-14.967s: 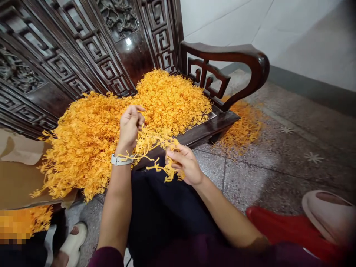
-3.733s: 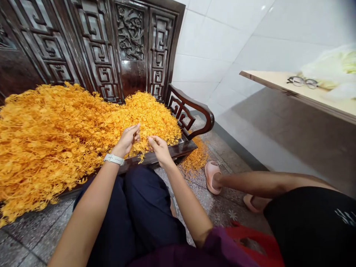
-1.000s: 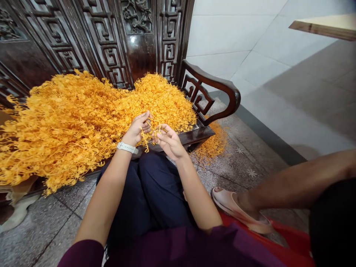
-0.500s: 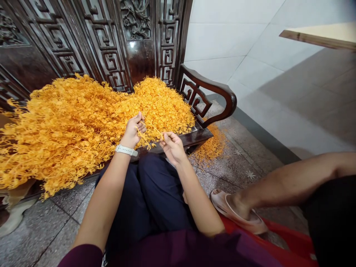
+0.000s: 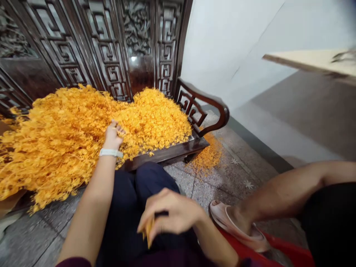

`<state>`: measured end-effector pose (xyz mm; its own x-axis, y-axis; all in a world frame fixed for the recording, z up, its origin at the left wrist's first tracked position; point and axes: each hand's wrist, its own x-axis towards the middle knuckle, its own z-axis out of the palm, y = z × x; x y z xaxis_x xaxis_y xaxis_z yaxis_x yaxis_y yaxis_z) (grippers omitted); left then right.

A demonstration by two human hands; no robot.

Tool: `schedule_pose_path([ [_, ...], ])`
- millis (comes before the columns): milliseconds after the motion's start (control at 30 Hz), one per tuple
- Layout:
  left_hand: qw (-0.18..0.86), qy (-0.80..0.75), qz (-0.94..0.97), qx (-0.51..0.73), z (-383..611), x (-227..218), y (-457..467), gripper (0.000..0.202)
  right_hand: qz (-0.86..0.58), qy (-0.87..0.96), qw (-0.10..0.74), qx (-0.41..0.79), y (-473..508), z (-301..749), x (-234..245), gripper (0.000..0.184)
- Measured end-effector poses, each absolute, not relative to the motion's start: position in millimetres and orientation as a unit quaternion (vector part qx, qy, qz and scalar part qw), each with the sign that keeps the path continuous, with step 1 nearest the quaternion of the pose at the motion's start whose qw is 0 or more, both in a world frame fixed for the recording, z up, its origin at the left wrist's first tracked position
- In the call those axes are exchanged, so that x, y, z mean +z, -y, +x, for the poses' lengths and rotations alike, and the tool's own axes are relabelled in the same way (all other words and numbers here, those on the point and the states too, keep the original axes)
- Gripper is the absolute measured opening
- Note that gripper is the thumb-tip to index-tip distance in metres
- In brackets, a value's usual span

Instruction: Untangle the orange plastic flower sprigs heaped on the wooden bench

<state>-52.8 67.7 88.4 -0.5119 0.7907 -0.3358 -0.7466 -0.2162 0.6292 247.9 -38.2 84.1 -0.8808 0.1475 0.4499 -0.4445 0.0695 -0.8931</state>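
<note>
A big heap of orange branching sprigs [image 5: 69,129] covers the seat of a dark carved wooden bench [image 5: 167,154]. My left hand [image 5: 113,135], with a white watch on the wrist, reaches into the heap, its fingers closed among the sprigs. My right hand [image 5: 169,217] hangs low over my dark trousers, fingers pinched on a small orange sprig piece [image 5: 148,231] that points down.
Loose orange bits [image 5: 207,157] lie on the speckled floor by the bench's armrest [image 5: 205,107]. Another person's leg [image 5: 292,189] stretches in from the right, its foot in a pink slipper [image 5: 236,226] on a red object [image 5: 283,250]. A light tabletop [image 5: 311,61] stands at right.
My right hand has dropped from the bench edge down toward my lap with a sprig piece. My left hand has moved left, deeper into the heap.
</note>
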Motion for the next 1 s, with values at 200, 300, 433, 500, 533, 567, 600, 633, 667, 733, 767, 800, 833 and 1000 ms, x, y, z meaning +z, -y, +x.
schedule_pose_path([
  [200,0.485,-0.366,0.049,0.793,-53.5,100.2,-48.5,0.04,0.325,0.627,0.1,0.701,-19.7,227.5,150.2,0.038],
  [300,0.492,-0.408,0.056,0.767,-53.5,107.6,-46.1,0.034,0.123,0.54,0.303,0.775,-66.6,199.1,183.5,0.059],
  [433,0.484,-0.464,0.065,0.739,-57.9,128.2,-53.0,0.029,-0.07,0.462,0.28,0.839,-94.0,152.6,205.2,0.055],
  [500,0.484,-0.464,0.117,0.732,-55.2,138.5,-56.6,0.028,-0.093,0.512,0.239,0.82,-92.4,137.2,204.3,0.038],
  [533,0.491,-0.459,0.149,0.725,-51.8,142.2,-57.1,0.028,-0.087,0.564,0.239,0.786,-90.5,133.6,201.0,0.03],
  [567,0.499,-0.452,0.177,0.718,-47.4,144.4,-56.5,0.027,-0.085,0.62,0.255,0.737,-89.3,132.9,195.6,0.026],
  [600,0.507,-0.444,0.197,0.712,-41.9,145.0,-54.6,0.025,-0.091,0.672,0.281,0.679,-89.4,134.9,188.1,0.025],
  [633,0.513,-0.436,0.21,0.709,-35.8,144.0,-51.5,0.022,-0.107,0.714,0.307,0.621,-91.2,139.1,178.4,0.028],
  [667,0.52,-0.428,0.218,0.706,-29.3,141.4,-47.3,0.019,-0.13,0.743,0.327,0.569,-94.9,144.8,166.4,0.031],
  [733,0.539,-0.417,0.232,0.694,-16.4,132.8,-36.9,0.02,-0.192,0.767,0.338,0.511,-105.8,158.6,137.0,0.039],
  [767,0.552,-0.416,0.24,0.682,-10.7,127.6,-31.4,0.024,-0.222,0.766,0.334,0.502,-111.8,165.5,120.9,0.044],
  [800,0.569,-0.416,0.247,0.666,-5.8,122.4,-26.0,0.028,-0.246,0.762,0.327,0.502,-117.3,172.1,104.9,0.047],
  [833,0.583,-0.417,0.252,0.65,-1.9,117.7,-21.3,0.029,-0.263,0.755,0.318,0.509,-121.8,178.0,90.1,0.048],
  [1000,0.595,-0.44,0.286,0.609,1.0,105.2,-11.5,0.038,-0.247,0.704,0.264,0.611,-128.9,195.3,52.7,0.034],
])
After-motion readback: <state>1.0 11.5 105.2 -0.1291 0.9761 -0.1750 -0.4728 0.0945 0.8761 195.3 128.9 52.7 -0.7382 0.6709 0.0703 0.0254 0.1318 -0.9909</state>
